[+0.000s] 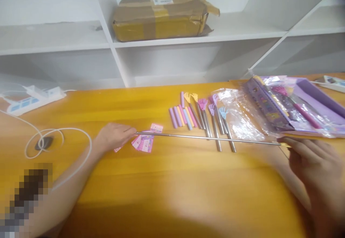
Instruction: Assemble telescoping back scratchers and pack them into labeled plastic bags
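Looks like a small packing or assembly workroom; office corner possible, can't tell. From where I stand: white shelving [188, 60] behind a wood-grain worktop [129, 180], taped and labelled carton [159, 20] on one shelf. Multiples of the same hand-shaped scratchers [207, 123] and coloured sleeves [187, 119], laid out by kind, plus printed cards [145, 143], clear plastic wrapping [242, 121], purple printed box [265, 103]. White power strip [35, 101] on the worktop, far left.

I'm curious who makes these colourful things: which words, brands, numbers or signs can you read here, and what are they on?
None can be read.
White label on the cardboard box: print too small and blurred.
Purple box: coloured marks like lettering, too blurred.
Pink cards: printing too small and blurred.
Metal rod: no text visible.
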`<act>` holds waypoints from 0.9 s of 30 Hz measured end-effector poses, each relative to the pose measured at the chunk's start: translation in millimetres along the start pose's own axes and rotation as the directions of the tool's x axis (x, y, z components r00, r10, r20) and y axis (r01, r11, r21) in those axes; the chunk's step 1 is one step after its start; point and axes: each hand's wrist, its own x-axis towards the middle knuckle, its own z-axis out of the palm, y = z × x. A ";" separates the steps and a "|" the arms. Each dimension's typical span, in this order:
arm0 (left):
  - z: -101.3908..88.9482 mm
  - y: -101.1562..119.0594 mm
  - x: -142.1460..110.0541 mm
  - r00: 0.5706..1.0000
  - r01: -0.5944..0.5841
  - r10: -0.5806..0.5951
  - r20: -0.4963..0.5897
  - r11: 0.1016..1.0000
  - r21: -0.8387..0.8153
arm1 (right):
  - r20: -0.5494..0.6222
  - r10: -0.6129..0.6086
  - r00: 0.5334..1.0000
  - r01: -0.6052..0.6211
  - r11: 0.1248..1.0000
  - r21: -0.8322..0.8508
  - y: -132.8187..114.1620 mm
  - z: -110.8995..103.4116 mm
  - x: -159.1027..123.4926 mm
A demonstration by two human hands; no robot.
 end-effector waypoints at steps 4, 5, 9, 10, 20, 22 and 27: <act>10.4 -2.0 -4.6 0.995 0.018 -0.015 -0.100 0.999 0.031 | -0.112 -0.067 0.991 0.062 0.997 -0.043 -2.4 23.9 -6.8; 12.0 -3.1 -5.8 0.992 0.039 -0.033 -0.124 0.998 0.045 | -0.127 -0.047 0.991 0.040 0.998 -0.053 -4.4 26.4 -8.7; 19.5 -8.8 -7.2 0.977 0.146 -0.130 -0.171 0.986 0.085 | -0.106 0.101 0.989 -0.104 0.994 -0.025 -4.5 29.6 -15.6; 21.9 -9.7 -6.7 0.972 0.165 -0.147 -0.182 0.982 0.091 | -0.113 0.132 0.985 -0.134 0.991 -0.009 -2.8 30.3 -16.7; 37.8 -12.0 -10.0 0.882 0.342 -0.359 -0.307 0.933 -0.107 | -0.099 0.200 0.975 -0.187 0.974 0.124 0.9 37.5 -19.4; 39.3 -11.2 -8.8 0.884 0.322 -0.357 -0.303 0.933 -0.159 | -0.099 0.218 0.971 -0.206 0.971 0.118 -0.2 37.4 -18.7; 41.0 -3.2 -1.2 0.898 0.257 -0.334 -0.285 0.926 -0.275 | -0.226 0.237 0.945 -0.213 0.969 0.125 -4.0 31.1 -18.8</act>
